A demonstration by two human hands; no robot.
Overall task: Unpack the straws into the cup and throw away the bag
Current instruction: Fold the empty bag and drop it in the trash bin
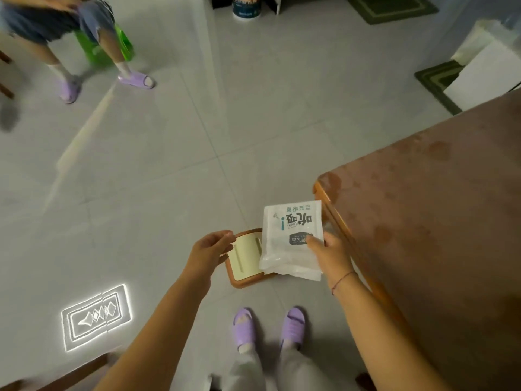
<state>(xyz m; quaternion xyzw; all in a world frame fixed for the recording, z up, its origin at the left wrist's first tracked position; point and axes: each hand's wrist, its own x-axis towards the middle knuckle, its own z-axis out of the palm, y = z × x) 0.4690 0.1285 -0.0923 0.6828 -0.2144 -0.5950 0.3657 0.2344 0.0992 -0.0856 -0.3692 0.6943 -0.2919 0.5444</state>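
Bag (290,238) of white plastic, printed with dark and teal lettering that reads upside down in the head view, is held up in front of the person, above the floor (169,165). It is gripped at its right edge by the right hand (331,256), with the thumb laid across the printed face and the fingers hidden behind. What is inside the bag cannot be made out. The right part of a bin (239,280) standing on the floor is overlapped by the bag; the bin is seen from above, with a brown rim and a cream flap lid (248,255).

The left hand (210,249) is extended toward the far left corner of the bin's rim, its fingers curled and the fingertips brought close to the thumb. Whether the rim is pinched or merely approached cannot be told.

A thin red cord (342,280) is worn on the right wrist. Just to the right of the bag, the rounded corner of a brown counter (437,193) with an orange wooden edge is seen. Purple slippers (244,325) are worn on the person's feet, near the bin. Far off at the upper left, a second person (84,38) is seated on a green stool (95,49). A bright patterned patch of light (95,314) is cast on the floor at the lower left.
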